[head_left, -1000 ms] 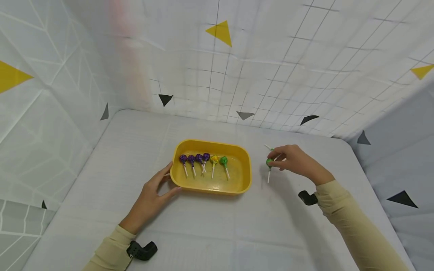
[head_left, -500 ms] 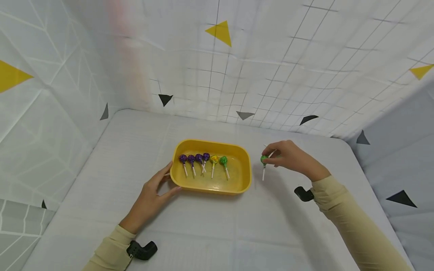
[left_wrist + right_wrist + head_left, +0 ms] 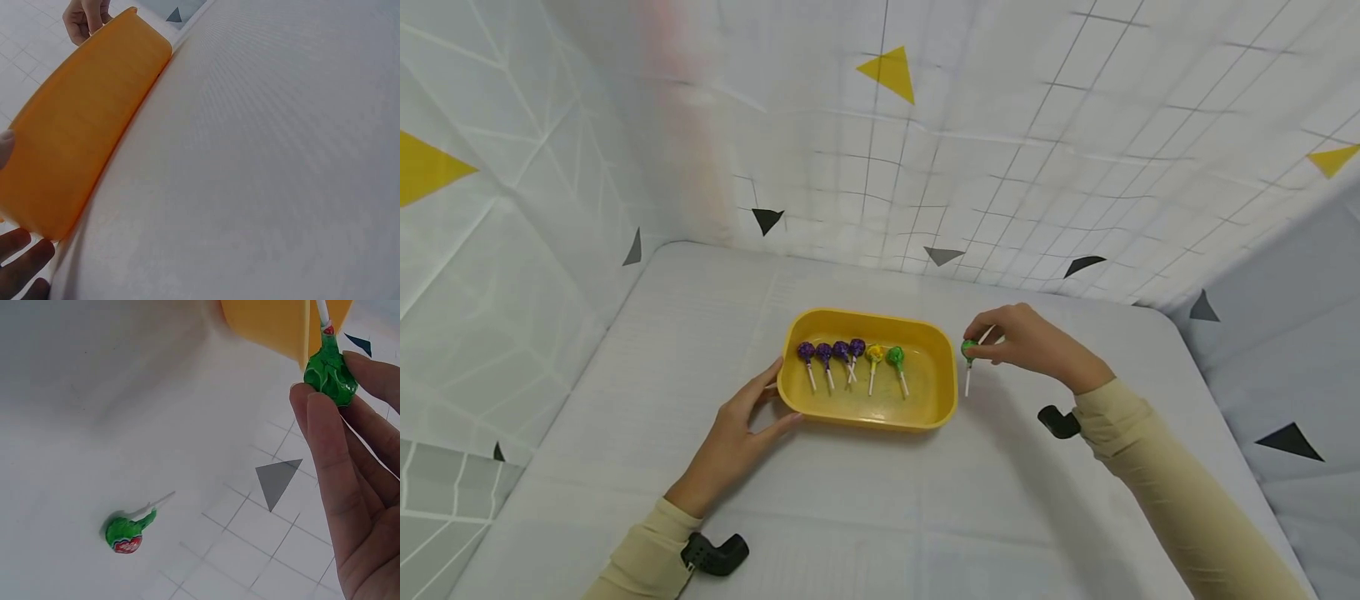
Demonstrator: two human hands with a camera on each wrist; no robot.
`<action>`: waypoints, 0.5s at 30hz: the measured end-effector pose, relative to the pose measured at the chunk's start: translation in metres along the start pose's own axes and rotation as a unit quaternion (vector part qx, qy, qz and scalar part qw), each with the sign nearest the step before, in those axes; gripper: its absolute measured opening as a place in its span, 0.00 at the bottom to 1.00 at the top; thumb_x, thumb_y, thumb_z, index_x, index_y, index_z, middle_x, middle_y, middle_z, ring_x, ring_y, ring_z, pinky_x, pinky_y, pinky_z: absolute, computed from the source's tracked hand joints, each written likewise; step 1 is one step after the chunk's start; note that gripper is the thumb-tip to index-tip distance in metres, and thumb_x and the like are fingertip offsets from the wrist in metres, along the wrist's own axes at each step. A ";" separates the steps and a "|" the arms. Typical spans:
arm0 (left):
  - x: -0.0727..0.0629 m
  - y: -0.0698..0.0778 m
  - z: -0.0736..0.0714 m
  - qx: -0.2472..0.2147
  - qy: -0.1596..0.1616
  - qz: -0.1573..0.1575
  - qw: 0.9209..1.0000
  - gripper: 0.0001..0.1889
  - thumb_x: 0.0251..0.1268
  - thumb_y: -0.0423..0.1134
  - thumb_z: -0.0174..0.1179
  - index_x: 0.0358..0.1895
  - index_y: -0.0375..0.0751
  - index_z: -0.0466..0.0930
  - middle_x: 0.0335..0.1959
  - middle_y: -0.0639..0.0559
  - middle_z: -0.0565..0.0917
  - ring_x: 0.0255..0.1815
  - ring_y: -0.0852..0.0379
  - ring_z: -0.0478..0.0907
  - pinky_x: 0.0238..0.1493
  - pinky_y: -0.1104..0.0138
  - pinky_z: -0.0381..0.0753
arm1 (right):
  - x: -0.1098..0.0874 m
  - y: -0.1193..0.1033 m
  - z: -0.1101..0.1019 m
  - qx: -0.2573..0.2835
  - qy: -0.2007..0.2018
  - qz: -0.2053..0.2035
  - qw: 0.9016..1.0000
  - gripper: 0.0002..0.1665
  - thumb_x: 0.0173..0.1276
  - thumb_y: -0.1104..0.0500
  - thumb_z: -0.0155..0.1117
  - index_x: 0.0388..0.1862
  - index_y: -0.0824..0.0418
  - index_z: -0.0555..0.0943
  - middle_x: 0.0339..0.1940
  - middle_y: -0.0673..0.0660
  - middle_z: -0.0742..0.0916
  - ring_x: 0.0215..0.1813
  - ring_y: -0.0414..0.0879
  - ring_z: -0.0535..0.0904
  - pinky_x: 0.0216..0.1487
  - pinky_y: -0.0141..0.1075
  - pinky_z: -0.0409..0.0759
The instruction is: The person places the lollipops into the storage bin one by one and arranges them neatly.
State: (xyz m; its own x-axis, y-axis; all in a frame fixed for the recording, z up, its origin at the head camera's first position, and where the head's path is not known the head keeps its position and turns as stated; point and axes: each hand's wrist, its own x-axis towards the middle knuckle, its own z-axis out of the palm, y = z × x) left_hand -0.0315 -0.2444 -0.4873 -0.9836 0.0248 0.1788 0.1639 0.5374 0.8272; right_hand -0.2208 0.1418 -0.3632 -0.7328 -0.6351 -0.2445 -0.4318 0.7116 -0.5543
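My left hand holds the left end of a yellow plastic tray, thumb at the front wall and fingers round the side. Inside the tray lie several purple lollipops, a yellow lollipop and a green lollipop in a row, sticks toward me. Just off the tray's right end, my right hand pinches another green lollipop by its wrapped head, its stick pointing toward me in the head view. One more green lollipop lies on the table in the right wrist view; the right hand hides it from the head view.
A white cloth covers the table. White patterned sheets with yellow and dark triangles hang at the back and sides. Each wrist carries a black camera mount.
My right hand has moved left toward the tray, carrying the pinched green lollipop away from the one lying on the table. The left hand and tray stay in place.
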 end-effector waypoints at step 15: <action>0.000 -0.001 0.000 0.003 -0.001 0.002 1.000 0.46 0.66 0.49 0.72 0.83 0.57 0.54 0.81 0.54 0.65 0.70 0.54 0.77 0.78 0.58 0.71 | 0.019 -0.021 0.007 -0.027 -0.014 -0.009 0.999 0.12 0.70 0.56 0.73 0.49 0.59 0.89 0.45 0.55 0.92 0.44 0.47 0.89 0.37 0.34 0.92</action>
State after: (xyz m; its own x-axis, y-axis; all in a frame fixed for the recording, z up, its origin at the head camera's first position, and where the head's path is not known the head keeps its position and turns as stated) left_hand -0.0314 -0.2447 -0.4881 -0.9830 0.0289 0.1813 0.1678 0.5430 0.8228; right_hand -0.2214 0.1126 -0.3614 -0.7096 -0.6560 -0.2572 -0.4733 0.7142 -0.5156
